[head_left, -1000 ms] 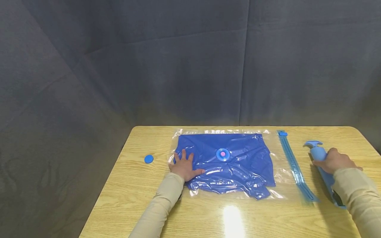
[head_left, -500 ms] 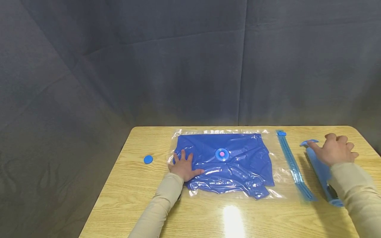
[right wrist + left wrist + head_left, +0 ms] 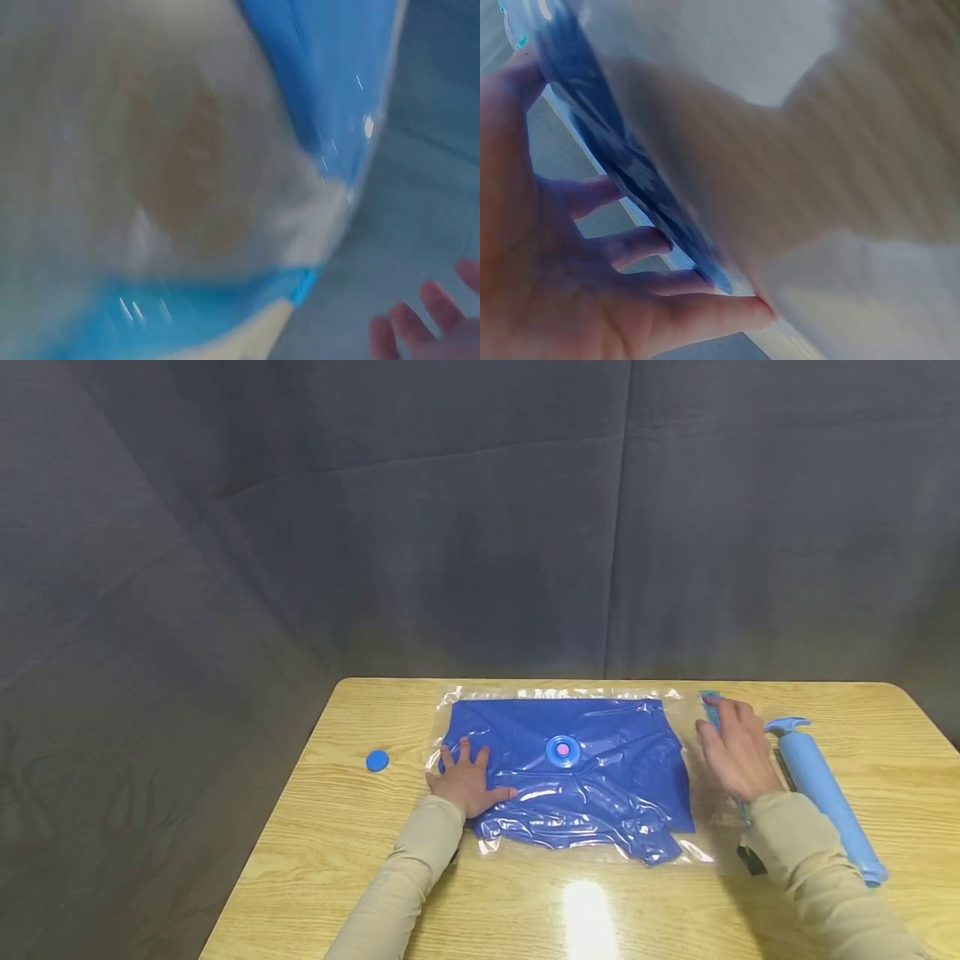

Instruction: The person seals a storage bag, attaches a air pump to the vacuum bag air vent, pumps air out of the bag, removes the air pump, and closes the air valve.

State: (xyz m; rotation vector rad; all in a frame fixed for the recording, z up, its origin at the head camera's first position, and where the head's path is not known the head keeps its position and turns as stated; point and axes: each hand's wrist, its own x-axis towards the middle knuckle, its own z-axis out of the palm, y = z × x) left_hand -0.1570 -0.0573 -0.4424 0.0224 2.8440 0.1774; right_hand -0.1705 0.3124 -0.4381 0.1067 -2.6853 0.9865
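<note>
On the wooden surface (image 3: 337,827), left to right: one blue cap (image 3: 377,761), one clear bag (image 3: 705,793) holding blue fabric, one blue pump (image 3: 821,793). The left hand (image 3: 467,781) lies flat, fingers spread, on the bag's left end. The right hand (image 3: 738,747) — fingers straight, holding nothing — now rests over the bag's blue zip strip (image 3: 710,703), having left the pump.

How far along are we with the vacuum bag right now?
Looks done: the blue cloth lies inside the clear bag, and the small round cap sits apart on the table. In hand: the left hand presses the bag flat; the right hand reaches over the zip strip. Left: the pump lies unused beside the bag, off the valve.
</note>
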